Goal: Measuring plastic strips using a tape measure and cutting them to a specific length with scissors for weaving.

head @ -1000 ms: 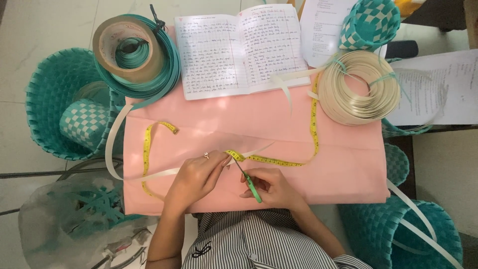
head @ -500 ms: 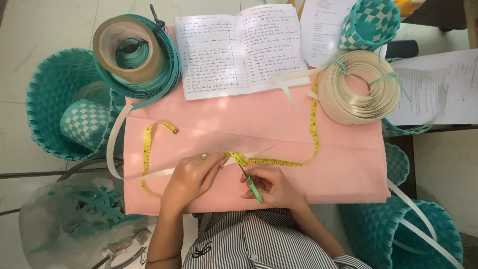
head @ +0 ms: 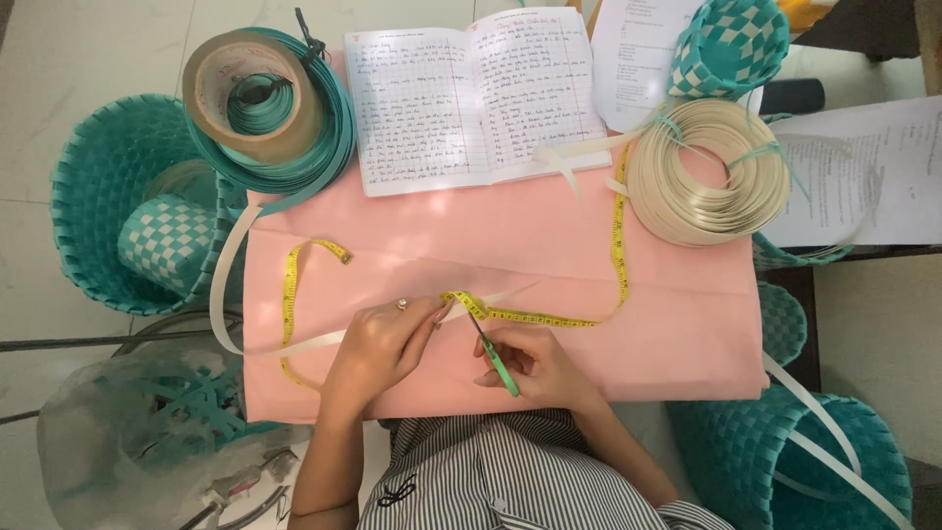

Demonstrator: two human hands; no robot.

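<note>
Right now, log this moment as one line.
left hand: pins yellow tape measure on pink tabletop | right hand: holds green-handled scissors

Left hand shifted slightly along the cream strip, fingers flatter

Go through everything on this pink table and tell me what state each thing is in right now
Left hand: pressing the yellow measuring tape and cream strip onto the table.
Right hand: closed around green-handled scissors, tips at the strip.
Yellow measuring tape: unrolled, curving across the pink table.
Notebook: open, lying flat.
Cream strip coil: wound, tied.
Teal strip roll: wound.
</note>
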